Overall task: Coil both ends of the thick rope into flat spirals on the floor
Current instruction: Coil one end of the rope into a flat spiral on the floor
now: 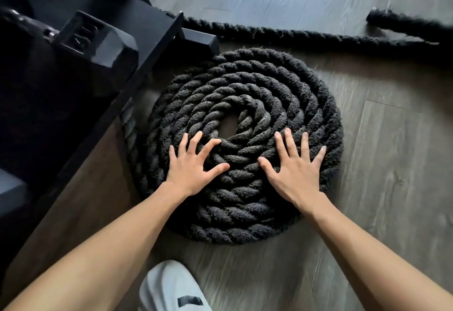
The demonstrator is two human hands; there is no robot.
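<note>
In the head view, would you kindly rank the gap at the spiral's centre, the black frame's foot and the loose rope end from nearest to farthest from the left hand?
1. Gap at the spiral's centre, just ahead and right of the left hand.
2. Black frame's foot, beyond the coil's far edge.
3. Loose rope end, farthest, far right on the floor.

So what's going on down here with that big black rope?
A person is coiling thick rope on the wooden floor. One flat spiral is wound, and the left hand and right hand rest on its near side, fingers spread. Beyond it a straight stretch lies along the floor, and the other end is not yet coiled.
</note>
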